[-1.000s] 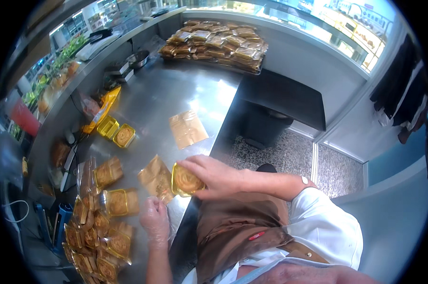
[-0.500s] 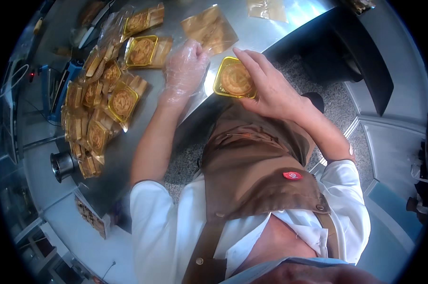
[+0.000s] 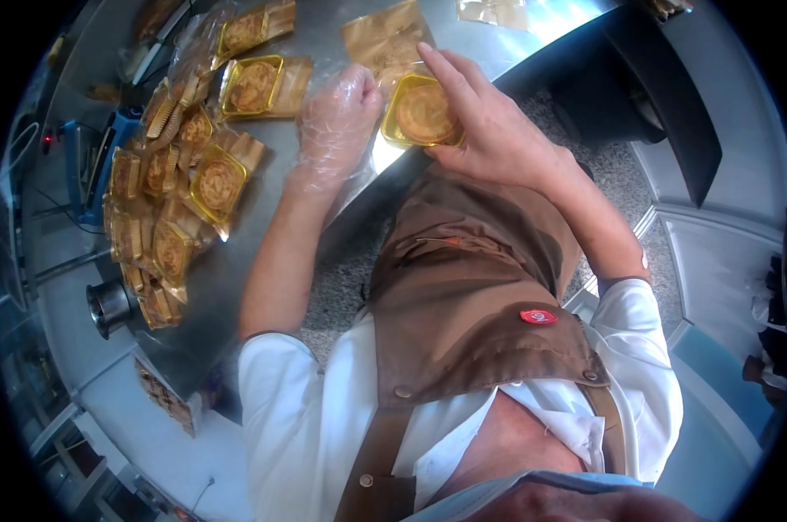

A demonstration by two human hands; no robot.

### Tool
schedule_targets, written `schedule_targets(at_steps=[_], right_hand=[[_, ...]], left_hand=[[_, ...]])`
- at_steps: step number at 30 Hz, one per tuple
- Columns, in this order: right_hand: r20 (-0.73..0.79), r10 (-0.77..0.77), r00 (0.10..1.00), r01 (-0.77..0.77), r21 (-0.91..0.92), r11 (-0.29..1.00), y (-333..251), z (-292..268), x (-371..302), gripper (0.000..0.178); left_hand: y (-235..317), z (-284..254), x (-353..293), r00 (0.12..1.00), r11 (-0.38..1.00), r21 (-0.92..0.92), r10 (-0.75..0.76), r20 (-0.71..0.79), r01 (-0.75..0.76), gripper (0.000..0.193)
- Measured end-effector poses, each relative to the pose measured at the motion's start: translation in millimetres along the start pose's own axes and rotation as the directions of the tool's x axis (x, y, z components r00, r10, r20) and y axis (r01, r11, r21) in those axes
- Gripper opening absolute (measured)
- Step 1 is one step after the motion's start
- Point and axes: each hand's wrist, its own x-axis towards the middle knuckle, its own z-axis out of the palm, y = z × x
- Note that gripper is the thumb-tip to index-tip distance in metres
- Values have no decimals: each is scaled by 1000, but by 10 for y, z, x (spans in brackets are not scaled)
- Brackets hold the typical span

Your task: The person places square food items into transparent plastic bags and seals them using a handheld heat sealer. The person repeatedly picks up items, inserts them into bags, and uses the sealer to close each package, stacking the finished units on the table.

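A round, patterned pastry like a mooncake [image 3: 424,114] sits in a yellow-gold plastic tray [image 3: 390,122] at the table's near edge. My bare right hand [image 3: 489,126] grips this tray from its right side, thumb below and fingers above. To its left, my left hand [image 3: 339,113], in a clear plastic glove, is closed with its knuckles up; what its fingers hold, if anything, is hidden. A flat brown paper bag [image 3: 380,39] lies just beyond both hands. Beside my left hand is another pastry in a yellow tray [image 3: 252,87], partly in a brown-backed bag.
Several bagged pastries [image 3: 163,165] are heaped on the left of the steel table [image 3: 254,187], with another bagged pastry [image 3: 244,33] farther back. A blue device [image 3: 106,161] stands past the heap. At the far right lies a pale bag [image 3: 495,10]; a black chair-like shape [image 3: 663,96] is beyond the table edge.
My right hand has moved the tray slightly away from me and left, nearer the gloved left hand. The left hand has shifted slightly; the view has moved a little too.
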Motion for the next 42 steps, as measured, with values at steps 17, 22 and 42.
schedule_targets(at_steps=[17, 22, 42], right_hand=[[35, -1, 999, 0, 46, 999, -86, -11, -65, 107], [-3, 19, 1000, -19, 14, 1000, -46, -33, -51, 106], [-111, 39, 993, -62, -213, 975, 137, 163, 61, 84]], left_hand=[[-15, -15, 9, 977, 979, -19, 200, -67, -202, 12], [-14, -15, -7, 977, 978, 20, 210, -43, -209, 12], [41, -12, -42, 967, 963, 129, 246, -70, -236, 8]])
